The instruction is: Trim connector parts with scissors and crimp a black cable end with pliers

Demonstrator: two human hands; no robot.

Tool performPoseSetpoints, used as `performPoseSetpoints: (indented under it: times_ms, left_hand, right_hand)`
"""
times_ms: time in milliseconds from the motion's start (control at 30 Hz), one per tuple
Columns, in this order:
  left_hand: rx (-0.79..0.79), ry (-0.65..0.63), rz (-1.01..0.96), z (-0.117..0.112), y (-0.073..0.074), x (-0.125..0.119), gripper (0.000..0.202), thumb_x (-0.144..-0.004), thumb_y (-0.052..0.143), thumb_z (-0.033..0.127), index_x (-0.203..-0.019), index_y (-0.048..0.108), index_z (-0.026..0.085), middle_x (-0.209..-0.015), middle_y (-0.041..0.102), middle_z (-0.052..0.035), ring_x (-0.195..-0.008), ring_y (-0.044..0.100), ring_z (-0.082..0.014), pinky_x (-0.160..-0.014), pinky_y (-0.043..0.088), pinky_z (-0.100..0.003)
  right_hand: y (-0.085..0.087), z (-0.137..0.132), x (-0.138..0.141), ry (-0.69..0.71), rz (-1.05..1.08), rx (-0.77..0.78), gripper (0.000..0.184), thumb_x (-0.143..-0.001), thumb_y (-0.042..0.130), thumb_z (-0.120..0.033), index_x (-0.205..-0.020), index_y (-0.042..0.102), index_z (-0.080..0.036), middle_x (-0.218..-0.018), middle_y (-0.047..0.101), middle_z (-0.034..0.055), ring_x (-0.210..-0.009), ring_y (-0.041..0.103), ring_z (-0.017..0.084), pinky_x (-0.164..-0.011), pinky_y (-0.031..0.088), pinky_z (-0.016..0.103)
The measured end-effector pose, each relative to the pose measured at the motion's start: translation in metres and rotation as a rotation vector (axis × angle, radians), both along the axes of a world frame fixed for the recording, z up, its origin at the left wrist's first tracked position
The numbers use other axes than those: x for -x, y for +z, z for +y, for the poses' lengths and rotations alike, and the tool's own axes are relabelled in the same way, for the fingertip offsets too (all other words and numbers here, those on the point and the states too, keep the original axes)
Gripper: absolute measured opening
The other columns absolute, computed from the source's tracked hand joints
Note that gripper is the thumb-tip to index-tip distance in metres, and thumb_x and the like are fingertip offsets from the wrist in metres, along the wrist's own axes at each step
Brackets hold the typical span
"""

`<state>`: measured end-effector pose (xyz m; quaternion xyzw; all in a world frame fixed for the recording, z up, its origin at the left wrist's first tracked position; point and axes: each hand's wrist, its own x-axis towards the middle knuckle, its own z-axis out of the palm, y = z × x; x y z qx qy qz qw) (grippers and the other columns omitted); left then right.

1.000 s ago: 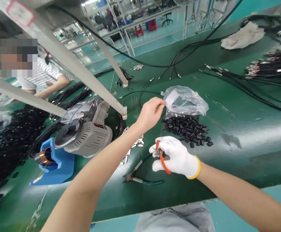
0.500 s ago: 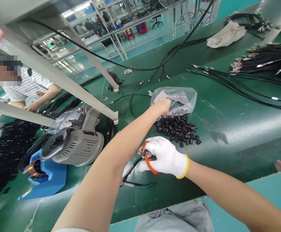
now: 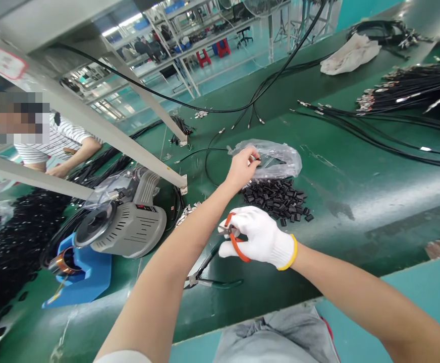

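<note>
My bare left hand [image 3: 242, 167] reaches forward over the green bench and pinches a small dark piece at the edge of a crumpled clear plastic bag [image 3: 276, 157]. Just below the bag lies a heap of small black plastic parts [image 3: 276, 199]. My right hand [image 3: 261, 238], in a white glove with a yellow cuff, is closed round an orange-handled tool [image 3: 237, 243] near the bench's front edge. Under my left forearm lie green-handled pliers [image 3: 208, 280] and a scatter of small metal terminals [image 3: 185, 213].
A grey tape dispenser machine [image 3: 125, 222] stands on a blue base [image 3: 87, 275] at left. Black cables [image 3: 375, 136] run across the bench [image 3: 375, 201], with bundles at far right and a white cloth [image 3: 350, 53] behind. Grey frame bars [image 3: 91, 128] cross overhead. Another person in a striped shirt [image 3: 61, 138] works at left.
My left hand went from the bag's near corner into the bag, then drew back slightly with a small dark piece pinched. My gloved right hand stayed closed on the orange tool.
</note>
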<state>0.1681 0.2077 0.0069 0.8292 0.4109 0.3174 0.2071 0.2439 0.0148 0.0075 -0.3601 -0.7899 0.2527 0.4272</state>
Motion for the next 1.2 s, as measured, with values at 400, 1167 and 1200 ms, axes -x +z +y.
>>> performPoseSetpoints:
  times_ms: [400,1167,1200]
  left_hand:
    - [0.635,0.178,-0.646,-0.171,0.017,0.131,0.02,-0.084,0.078,0.03,-0.099,0.075,0.018,-0.076,0.074,-0.0026,-0.067,0.068,-0.014,-0.066,0.054,-0.028]
    - [0.749,0.259,-0.908,-0.22,-0.015,0.164,0.026,-0.084,0.083,0.039,-0.095,0.071,0.019,-0.075,0.078,-0.004,-0.068,0.076,-0.0176,-0.068,0.061,-0.031]
    - [0.732,0.257,-0.906,-0.221,-0.014,0.163,0.026,-0.084,0.083,0.039,-0.094,0.071,0.019,-0.075,0.078,-0.0038,-0.068,0.075,-0.0172,-0.068,0.061,-0.031]
  right_hand:
    - [0.024,0.005,-0.009,-0.181,-0.395,0.181,0.039,-0.09,0.064,-0.061,-0.085,0.064,-0.022,-0.073,0.067,0.001,-0.068,0.059,0.017,-0.065,0.033,0.03]
    - [-0.001,-0.007,0.017,-0.071,-0.833,-0.03,0.05,-0.091,0.059,-0.07,-0.084,0.064,-0.021,-0.072,0.062,0.0077,-0.072,0.054,0.022,-0.073,0.033,0.036]
    - [0.0,-0.007,0.017,-0.069,-0.837,-0.028,0.051,-0.091,0.059,-0.071,-0.084,0.064,-0.021,-0.072,0.062,0.0078,-0.072,0.054,0.022,-0.073,0.032,0.036]
